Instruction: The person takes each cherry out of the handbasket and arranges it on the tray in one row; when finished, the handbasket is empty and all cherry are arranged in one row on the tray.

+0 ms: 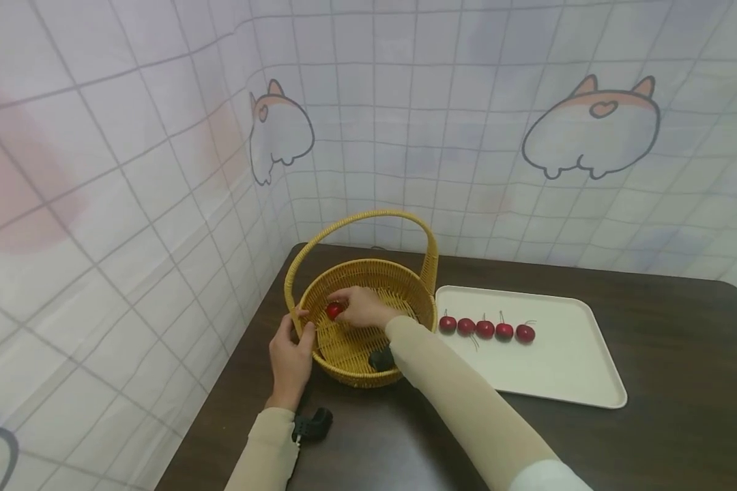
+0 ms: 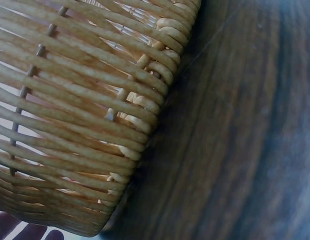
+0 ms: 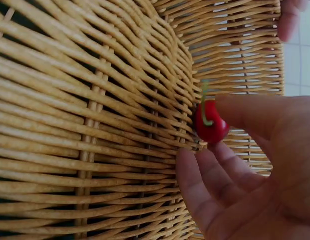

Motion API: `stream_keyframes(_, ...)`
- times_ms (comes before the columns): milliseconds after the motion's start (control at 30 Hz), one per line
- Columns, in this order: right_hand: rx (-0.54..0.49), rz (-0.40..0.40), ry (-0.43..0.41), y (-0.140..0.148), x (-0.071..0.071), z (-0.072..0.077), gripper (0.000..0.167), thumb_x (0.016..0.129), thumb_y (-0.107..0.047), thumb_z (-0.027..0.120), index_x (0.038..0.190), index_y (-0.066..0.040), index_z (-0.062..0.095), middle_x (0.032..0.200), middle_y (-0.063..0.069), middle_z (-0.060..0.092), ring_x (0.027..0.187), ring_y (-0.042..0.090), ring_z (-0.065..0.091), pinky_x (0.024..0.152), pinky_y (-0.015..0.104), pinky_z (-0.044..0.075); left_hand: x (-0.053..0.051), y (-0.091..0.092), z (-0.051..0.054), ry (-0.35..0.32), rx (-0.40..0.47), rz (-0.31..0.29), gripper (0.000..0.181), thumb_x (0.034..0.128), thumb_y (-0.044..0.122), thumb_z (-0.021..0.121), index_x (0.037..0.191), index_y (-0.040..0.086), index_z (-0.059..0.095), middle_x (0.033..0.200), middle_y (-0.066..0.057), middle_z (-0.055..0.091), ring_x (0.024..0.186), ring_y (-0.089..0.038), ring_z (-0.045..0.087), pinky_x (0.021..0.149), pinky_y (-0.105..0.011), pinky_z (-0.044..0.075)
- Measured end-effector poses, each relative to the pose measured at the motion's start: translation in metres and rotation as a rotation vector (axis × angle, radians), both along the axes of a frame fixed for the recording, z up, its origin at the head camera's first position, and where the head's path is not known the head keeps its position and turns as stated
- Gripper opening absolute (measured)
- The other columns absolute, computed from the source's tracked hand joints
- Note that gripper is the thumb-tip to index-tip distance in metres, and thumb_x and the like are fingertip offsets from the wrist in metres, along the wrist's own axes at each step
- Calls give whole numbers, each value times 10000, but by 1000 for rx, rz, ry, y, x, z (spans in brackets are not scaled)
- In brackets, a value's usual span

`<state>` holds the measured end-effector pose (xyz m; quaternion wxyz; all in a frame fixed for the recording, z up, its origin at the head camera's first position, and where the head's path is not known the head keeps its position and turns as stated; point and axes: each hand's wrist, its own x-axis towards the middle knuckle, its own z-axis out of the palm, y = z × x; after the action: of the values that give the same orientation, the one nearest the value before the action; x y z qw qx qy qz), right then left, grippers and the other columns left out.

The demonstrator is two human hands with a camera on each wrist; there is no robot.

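Observation:
A yellow wicker basket [image 1: 368, 380] with a tall arched handle stands on the dark table. My left hand [image 1: 291, 354] grips its left rim beside the foot of the handle. Inside the basket, near its left wall, my right hand [image 1: 361, 307] holds a red cherry [image 1: 334, 311]. The right wrist view shows this cherry [image 3: 217, 131] with a green stem, pinched between thumb and fingers close to the woven bottom. Only the woven outer side of the basket [image 2: 79, 90] and a few fingertips [image 2: 32, 232] show in the left wrist view.
Right of the basket lies a white tray [image 1: 565, 368] with a row of several red cherries [image 1: 485, 329] on it. A patterned cloth [image 1: 381, 136] hangs behind the table and along its left side. Black wrist devices [image 1: 313, 424] sit on both arms.

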<state>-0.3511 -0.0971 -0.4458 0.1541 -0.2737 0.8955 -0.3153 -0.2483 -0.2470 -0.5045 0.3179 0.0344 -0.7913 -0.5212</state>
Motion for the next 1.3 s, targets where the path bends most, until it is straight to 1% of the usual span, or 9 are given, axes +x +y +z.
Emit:
stream_keyframes(167, 7, 26, -47, 3, 3, -2, 457, 933, -149, 661, 1380, -170, 566, 1302, 55, 624, 1168, 220, 582, 949, 401, 474, 0, 3, -1, 2, -2, -14, 234, 950, 143, 638, 1169, 61, 639, 924, -76, 658, 687, -178, 551, 567, -282, 434)
stream_keyframes(333, -17, 27, -55, 6, 7, -1, 379, 948, -155, 643, 1326, -148, 616, 1244, 64, 658, 1114, 211, 613, 910, 380, 494, 1, 6, -1, -9, 1, -32, 240, 956, 159, 633, 1177, 64, 634, 853, -59, 624, 620, -175, 536, 524, -280, 427)
stream_keyframes(500, -10, 49, 3, 9, 5, -2, 265, 923, -87, 662, 1186, -81, 690, 1147, 55, 695, 1025, 178, 629, 875, 337, 498, 0, 8, -1, -13, 15, -42, 233, 951, 131, 640, 1175, 69, 633, 971, -65, 662, 694, -187, 570, 556, -284, 445)
stream_keyframes(633, -35, 75, -45, 14, 3, -1, 296, 911, -109, 690, 1205, -75, 676, 1158, 36, 683, 1025, 160, 613, 854, 318, 503, -1, 9, -1, -26, 10, -49, 236, 952, 136, 637, 1179, 70, 632, 1034, -80, 675, 743, -189, 588, 583, -278, 457)
stream_keyframes(833, -169, 77, -110, 20, 3, 18, 337, 929, -171, 680, 1253, -87, 640, 1201, 42, 651, 1024, 227, 630, 812, 363, 534, -2, 9, 1, -14, 11, -47, 229, 956, 144, 633, 1176, 79, 638, 975, -64, 670, 695, -186, 571, 567, -284, 451)
stream_keyframes(1033, -218, 90, -120, 23, 13, 38, 357, 945, -180, 656, 1282, -70, 614, 1189, 31, 639, 861, 346, 650, 743, 448, 544, 0, 6, 3, -1, -6, -18, 212, 950, 137, 642, 1158, 99, 641, 926, -55, 659, 686, -180, 538, 572, -285, 432)
stream_keyframes(1133, -238, 102, -116, 26, 21, 43, 344, 950, -179, 639, 1280, -83, 617, 1161, 14, 634, 799, 359, 631, 714, 462, 539, 1, 3, 3, -6, -9, -5, 209, 950, 139, 644, 1157, 109, 637, 895, -56, 649, 687, -182, 531, 581, -291, 428)
stream_keyframes(1200, -259, 102, -94, 29, 27, 46, 327, 948, -164, 635, 1267, -91, 627, 1142, 12, 623, 741, 317, 621, 680, 422, 540, 2, 0, 3, -17, -7, 7, 204, 952, 146, 644, 1154, 120, 636, 874, -54, 638, 686, -182, 527, 589, -298, 425)
stream_keyframes(1300, -312, 79, -40, 38, 39, 47, 306, 941, -135, 635, 1243, -87, 637, 1143, 30, 596, 759, 254, 634, 658, 354, 547, 2, 1, 3, -28, -5, 4, 202, 955, 157, 642, 1154, 126, 636, 857, -55, 628, 676, -188, 518, 592, -309, 420)
